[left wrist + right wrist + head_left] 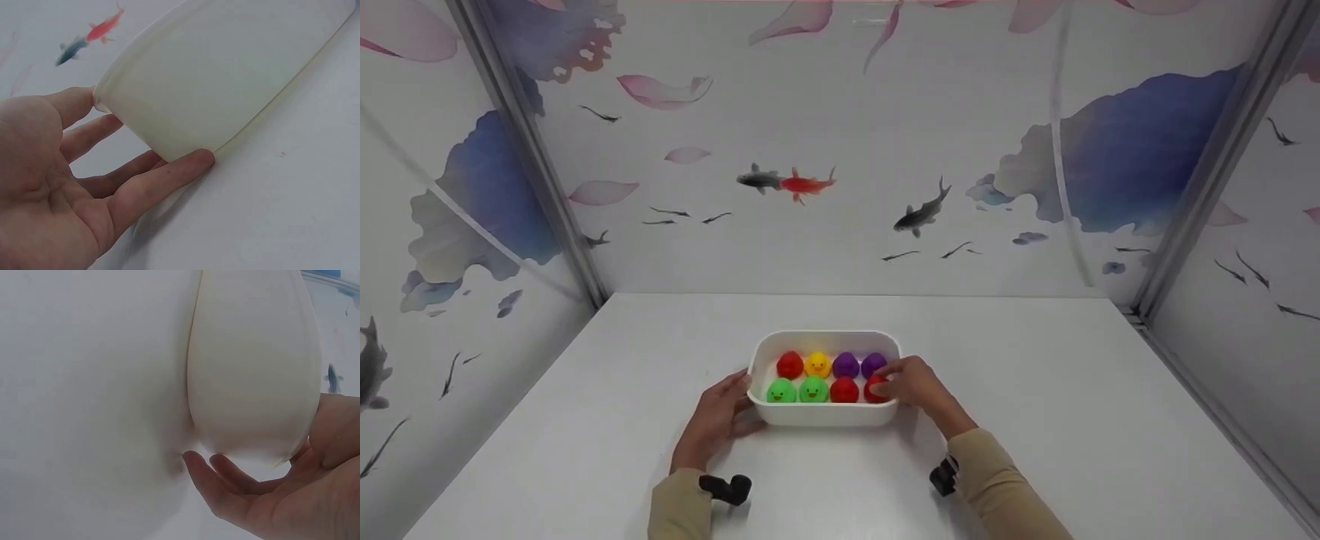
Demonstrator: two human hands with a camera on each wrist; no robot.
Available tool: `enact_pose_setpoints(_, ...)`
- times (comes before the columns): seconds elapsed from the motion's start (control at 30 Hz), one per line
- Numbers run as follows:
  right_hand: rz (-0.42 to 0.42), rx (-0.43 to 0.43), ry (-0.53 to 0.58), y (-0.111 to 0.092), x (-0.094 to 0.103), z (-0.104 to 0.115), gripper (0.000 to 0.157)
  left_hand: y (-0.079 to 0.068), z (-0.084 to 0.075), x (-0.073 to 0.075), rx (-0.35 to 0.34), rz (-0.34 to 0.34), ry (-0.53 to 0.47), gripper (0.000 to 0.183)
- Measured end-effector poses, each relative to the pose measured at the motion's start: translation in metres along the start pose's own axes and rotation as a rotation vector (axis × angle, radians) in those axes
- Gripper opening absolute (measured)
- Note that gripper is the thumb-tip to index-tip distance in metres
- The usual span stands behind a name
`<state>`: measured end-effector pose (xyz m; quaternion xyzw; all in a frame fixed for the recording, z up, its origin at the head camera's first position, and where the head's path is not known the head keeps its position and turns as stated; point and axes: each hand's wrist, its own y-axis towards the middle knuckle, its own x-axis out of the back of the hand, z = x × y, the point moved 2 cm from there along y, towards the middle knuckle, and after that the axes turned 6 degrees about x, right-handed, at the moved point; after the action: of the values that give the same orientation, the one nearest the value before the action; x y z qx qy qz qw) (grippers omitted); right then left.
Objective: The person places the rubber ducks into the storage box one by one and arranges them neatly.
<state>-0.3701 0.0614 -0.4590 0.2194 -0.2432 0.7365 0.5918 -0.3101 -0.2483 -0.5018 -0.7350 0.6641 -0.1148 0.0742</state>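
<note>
A white rectangular tub (825, 415) on the table holds several small round toys in two rows. In the back row are a red toy (790, 365), a yellow toy duck (817, 365) and two purple toys (846, 365). Two green toy ducks (781, 391) and two red toys (844, 391) form the front row. My left hand (716, 416) grips the tub's left end, thumb on the front wall in the left wrist view. Over the right rim, my right hand (921, 386) pinches the front-right red toy (873, 391); its other fingers (202, 475) stay outside the tub.
The white table (1072, 435) extends around the tub on every side. Upright panels printed with fish and petals (825, 247) enclose the back and both sides, with metal posts (529, 150) at the corners. Black wrist mounts (727, 489) stick out from both sleeves.
</note>
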Motion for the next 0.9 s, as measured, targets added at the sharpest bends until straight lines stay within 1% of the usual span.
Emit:
enact_pose_setpoints(0.17,-0.016,0.029,-0.082,-0.003,0.001,0.006,0.027,0.002,0.0,-0.001,-0.001,-0.002,-0.029,0.049)
enact_pose_setpoints(0.33,-0.015,0.044,-0.14,-0.005,0.002,0.009,0.027,0.001,0.001,-0.001,0.003,0.004,-0.012,0.051)
enact_pose_setpoints(0.43,-0.005,0.033,-0.147,-0.006,0.003,0.009,0.027,0.0,0.001,-0.002,0.009,0.003,0.001,0.052)
enact_pose_setpoints(0.57,-0.002,0.027,-0.149,-0.006,0.004,0.009,0.027,0.0,-0.001,-0.003,0.008,0.012,-0.005,0.052)
enact_pose_setpoints(0.7,0.0,0.043,-0.181,-0.006,0.006,0.011,0.027,0.0,-0.001,-0.003,0.01,0.025,-0.011,0.052)
enact_pose_setpoints(0.8,0.009,0.058,-0.203,-0.006,0.005,0.014,0.028,-0.001,-0.001,-0.002,0.008,0.019,-0.014,0.052)
enact_pose_setpoints(0.9,0.01,0.058,-0.198,-0.006,0.004,0.015,0.027,-0.001,0.0,0.0,-0.003,0.016,-0.006,0.053)
